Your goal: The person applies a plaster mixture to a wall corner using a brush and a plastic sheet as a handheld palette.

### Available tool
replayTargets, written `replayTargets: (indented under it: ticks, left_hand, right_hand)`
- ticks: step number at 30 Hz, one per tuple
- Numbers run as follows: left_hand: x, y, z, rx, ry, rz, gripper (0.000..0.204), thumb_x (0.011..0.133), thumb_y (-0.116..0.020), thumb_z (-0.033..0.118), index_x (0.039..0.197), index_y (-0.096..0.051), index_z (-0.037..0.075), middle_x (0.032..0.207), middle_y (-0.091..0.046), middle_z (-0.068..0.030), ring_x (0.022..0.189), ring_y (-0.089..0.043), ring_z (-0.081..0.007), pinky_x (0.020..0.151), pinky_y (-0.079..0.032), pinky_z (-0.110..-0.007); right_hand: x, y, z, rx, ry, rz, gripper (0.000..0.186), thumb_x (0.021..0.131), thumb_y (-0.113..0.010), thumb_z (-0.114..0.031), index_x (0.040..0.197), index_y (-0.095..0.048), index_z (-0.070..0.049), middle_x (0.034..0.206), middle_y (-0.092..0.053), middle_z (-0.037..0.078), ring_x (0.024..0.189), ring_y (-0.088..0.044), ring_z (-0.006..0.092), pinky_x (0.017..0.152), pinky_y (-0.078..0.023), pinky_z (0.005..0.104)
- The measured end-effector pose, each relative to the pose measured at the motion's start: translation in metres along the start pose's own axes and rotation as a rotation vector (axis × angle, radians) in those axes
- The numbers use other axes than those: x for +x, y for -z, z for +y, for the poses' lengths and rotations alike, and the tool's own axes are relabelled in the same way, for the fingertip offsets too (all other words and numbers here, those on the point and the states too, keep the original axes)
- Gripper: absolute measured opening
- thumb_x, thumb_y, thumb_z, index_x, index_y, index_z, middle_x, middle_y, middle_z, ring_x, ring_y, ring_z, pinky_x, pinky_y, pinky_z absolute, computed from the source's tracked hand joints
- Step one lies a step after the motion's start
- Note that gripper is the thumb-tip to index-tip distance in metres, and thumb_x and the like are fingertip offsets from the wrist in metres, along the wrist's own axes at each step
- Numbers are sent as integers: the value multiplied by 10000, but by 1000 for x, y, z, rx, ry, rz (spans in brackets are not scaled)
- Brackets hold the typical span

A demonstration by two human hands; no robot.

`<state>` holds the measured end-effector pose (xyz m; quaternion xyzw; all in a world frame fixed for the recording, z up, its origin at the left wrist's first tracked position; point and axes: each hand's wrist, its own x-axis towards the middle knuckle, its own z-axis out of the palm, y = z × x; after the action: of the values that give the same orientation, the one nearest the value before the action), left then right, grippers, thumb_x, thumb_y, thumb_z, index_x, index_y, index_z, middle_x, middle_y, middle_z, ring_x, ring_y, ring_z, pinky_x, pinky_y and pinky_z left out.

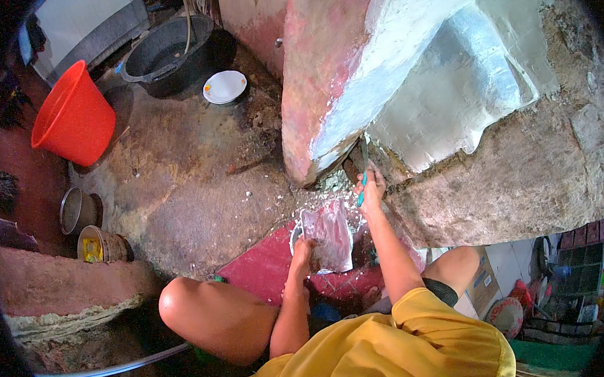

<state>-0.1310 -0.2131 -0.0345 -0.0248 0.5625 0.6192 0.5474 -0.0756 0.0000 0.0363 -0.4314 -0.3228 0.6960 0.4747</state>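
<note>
My right hand point(373, 189) is closed around the teal handle of a scraper point(365, 155). Its narrow metal blade points away from me, at the low corner where the painted wall point(321, 68) meets the rough stone-like ledge point(498, 182). My left hand point(304, 253) grips the left edge of a flat, white-smeared pinkish board point(330, 234). Beneath the board shows the rim of a round white container point(294, 238); its contents are mostly hidden. Wet-looking grey plaster point(426, 113) covers the surface right of the blade, with white patches above it.
White crumbs point(333, 181) litter the ground by the corner. A red bucket point(76, 117), a black tub point(170, 57) and white plates point(225, 87) stand at the far left. Nearer are a metal pot point(76, 210) and a small pail point(103, 244). Crowded shelving point(578, 274) is at lower right.
</note>
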Motion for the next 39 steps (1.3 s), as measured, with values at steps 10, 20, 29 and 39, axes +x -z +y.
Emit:
replayTargets:
  ticks: [10, 20, 29, 39]
  left_hand:
    - [0, 9, -5, 97, -53, 8, 215, 724, -437, 128, 895, -524, 32, 707, -491, -33, 601, -464, -156, 548, -398, -312]
    - [-6, 4, 9, 54, -89, 15, 222, 728, -425, 101, 911, -530, 31, 700, -497, -31, 600, -474, -152, 530, -397, -302]
    - [-13, 4, 14, 98, -76, 6, 180, 733, -439, 113, 876, -516, 36, 694, -493, -35, 604, -473, -171, 520, -406, -332]
    - [-23, -8, 19, 85, -91, 31, 145, 736, -436, 121, 826, -517, 42, 660, -483, -34, 565, -478, -155, 500, -406, -320]
  right_hand:
    - [19, 24, -42, -73, -193, -55, 123, 847, -510, -193, 882, -455, -88, 639, -502, 57, 414, -380, 74, 341, -326, 223]
    - [22, 35, -64, -6, -305, -138, 158, 861, -520, -170, 887, -416, -54, 671, -496, 79, 439, -395, 87, 352, -326, 224]
    - [23, 48, -59, 16, -314, -168, 171, 877, -505, -229, 896, -426, -78, 673, -493, 52, 446, -387, 80, 363, -326, 224]
    - [14, 69, -72, -10, -353, -167, 201, 858, -549, -253, 877, -454, -77, 680, -507, 46, 451, -408, 72, 365, -336, 210]
